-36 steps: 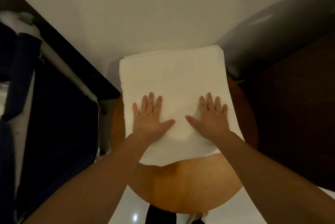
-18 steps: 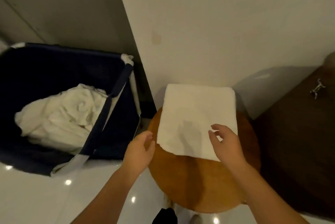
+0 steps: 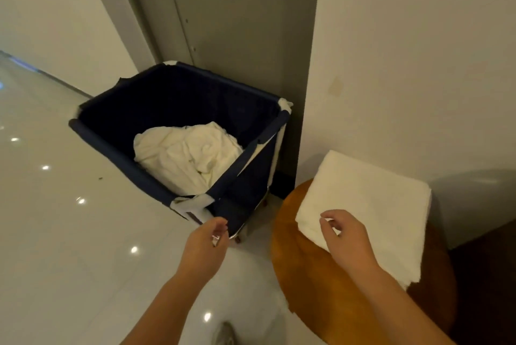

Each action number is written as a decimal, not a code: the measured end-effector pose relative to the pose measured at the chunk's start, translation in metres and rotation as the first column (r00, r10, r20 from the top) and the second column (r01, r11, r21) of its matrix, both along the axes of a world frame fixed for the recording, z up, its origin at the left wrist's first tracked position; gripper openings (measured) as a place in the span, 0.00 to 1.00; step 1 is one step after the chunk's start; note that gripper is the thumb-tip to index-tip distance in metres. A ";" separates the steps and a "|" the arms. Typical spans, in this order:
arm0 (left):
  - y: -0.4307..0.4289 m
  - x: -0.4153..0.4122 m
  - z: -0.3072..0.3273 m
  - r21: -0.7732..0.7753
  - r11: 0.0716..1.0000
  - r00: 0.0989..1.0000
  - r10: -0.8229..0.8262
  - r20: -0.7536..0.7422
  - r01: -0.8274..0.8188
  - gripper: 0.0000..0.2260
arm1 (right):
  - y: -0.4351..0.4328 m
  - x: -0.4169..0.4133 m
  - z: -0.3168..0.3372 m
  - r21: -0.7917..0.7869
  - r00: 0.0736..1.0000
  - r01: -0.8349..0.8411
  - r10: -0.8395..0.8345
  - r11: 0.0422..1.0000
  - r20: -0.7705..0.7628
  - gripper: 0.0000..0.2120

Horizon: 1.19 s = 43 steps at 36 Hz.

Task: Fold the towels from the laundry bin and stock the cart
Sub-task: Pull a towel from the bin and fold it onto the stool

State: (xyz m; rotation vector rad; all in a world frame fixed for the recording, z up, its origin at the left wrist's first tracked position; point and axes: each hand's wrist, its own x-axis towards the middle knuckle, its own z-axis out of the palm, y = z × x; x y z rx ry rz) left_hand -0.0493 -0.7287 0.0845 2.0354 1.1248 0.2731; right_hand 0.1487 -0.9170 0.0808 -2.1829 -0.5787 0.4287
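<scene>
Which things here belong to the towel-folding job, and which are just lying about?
Job: folded towel, crumpled towels, laundry bin, round table.
Lying about: door, wall, floor, dark furniture.

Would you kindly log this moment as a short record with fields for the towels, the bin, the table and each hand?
folded towel: white terry towel folded into a rectangle, lying on the round wooden table
bin: dark blue fabric laundry bin, on the floor left of the table
unfolded towels: crumpled white towels inside the bin
left hand: loosely curled, holding nothing, near the bin's near corner
right hand: loosely curled over the folded towel's near corner, holding nothing
cart: not in view
</scene>
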 end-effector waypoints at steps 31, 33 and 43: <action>0.362 -0.123 -0.029 0.048 0.998 0.999 -0.041 -0.001 0.041 0.09 | 0.357 -0.098 -0.030 -0.052 0.957 -0.259 0.263 0.964 0.121 0.04; 0.376 -0.108 -0.030 0.050 0.997 0.998 -0.061 0.009 0.061 0.08 | 0.370 -0.088 -0.037 -0.060 0.956 -0.260 0.265 0.964 0.125 0.04; 0.450 -0.035 -0.029 0.031 0.993 0.994 -0.109 -0.024 0.110 0.08 | 0.459 -0.021 -0.058 0.009 0.970 -0.233 0.232 0.972 0.077 0.04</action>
